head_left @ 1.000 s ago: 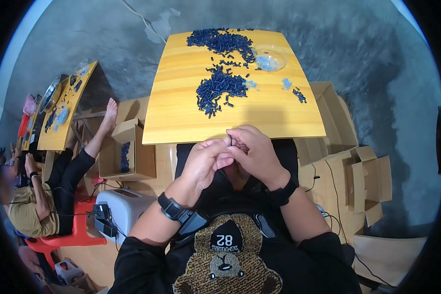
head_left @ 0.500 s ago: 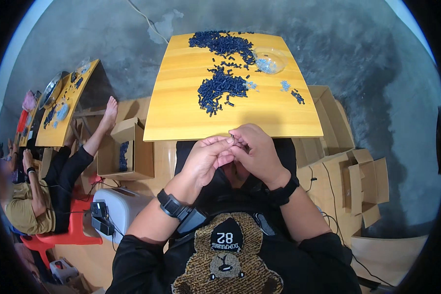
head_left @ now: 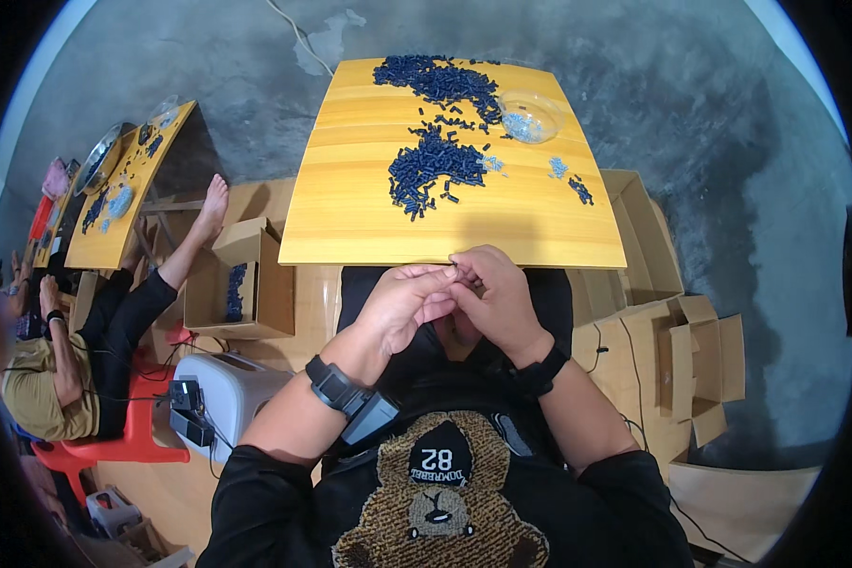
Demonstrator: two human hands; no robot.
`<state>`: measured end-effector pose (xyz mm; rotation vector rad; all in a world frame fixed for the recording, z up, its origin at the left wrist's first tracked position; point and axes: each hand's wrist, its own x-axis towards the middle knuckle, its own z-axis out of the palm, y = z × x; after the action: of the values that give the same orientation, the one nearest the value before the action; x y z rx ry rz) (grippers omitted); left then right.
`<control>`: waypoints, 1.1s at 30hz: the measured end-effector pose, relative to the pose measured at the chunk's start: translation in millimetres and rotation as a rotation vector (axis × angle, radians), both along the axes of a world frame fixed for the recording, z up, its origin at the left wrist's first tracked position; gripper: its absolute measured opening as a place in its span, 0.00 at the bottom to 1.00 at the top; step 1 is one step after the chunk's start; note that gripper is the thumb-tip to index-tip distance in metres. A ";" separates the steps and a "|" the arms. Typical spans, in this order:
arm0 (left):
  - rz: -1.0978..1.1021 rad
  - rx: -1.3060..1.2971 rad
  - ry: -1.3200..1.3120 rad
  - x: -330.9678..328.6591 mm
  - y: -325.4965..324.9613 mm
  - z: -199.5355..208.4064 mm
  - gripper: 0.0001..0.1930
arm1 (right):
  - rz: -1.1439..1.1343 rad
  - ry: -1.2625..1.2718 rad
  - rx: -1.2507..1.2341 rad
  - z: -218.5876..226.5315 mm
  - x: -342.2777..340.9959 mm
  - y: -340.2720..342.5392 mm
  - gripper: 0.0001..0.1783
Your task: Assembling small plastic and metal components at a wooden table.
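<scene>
My left hand and my right hand meet fingertip to fingertip just off the near edge of the yellow wooden table. Both are closed in a pinch around something small and dark that the fingers mostly hide. Beyond them on the table lies a heap of short black cylindrical pieces, with a few small pale clear pieces at its right side. Another black heap spreads along the far edge. A clear round bowl holds more pale pieces.
Small piles of pale pieces and black pieces lie at the table's right. Cardboard boxes stand either side; a grey stool is at my left. A co-worker sits on a red chair by another table.
The view has shifted slightly, moving the surroundings a little in the picture. My hands stay pinched together at the table edge. The seated co-worker's raised hand has moved slightly.
</scene>
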<state>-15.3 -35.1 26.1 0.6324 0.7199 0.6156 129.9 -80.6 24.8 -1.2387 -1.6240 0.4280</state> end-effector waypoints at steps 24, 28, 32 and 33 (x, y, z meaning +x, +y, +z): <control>-0.002 -0.004 -0.053 -2.0 -4.1 1.0 0.04 | -0.064 -0.061 -0.050 11.7 -5.9 -9.1 0.12; -0.049 0.036 -0.030 -7.1 -7.3 9.7 0.04 | -0.002 -0.074 -0.056 20.4 -4.7 -10.0 0.13; -0.079 0.063 0.043 -7.4 -10.8 14.3 0.04 | -0.037 -0.141 -0.007 20.4 -4.3 -13.6 0.13; -0.081 0.063 0.043 -7.9 -10.6 12.8 0.04 | -0.026 -0.150 -0.010 19.7 -3.1 -14.1 0.13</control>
<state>-23.2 -45.8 38.9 0.7315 0.7133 0.5534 126.8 -94.8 44.6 -1.3248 -1.7313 0.3335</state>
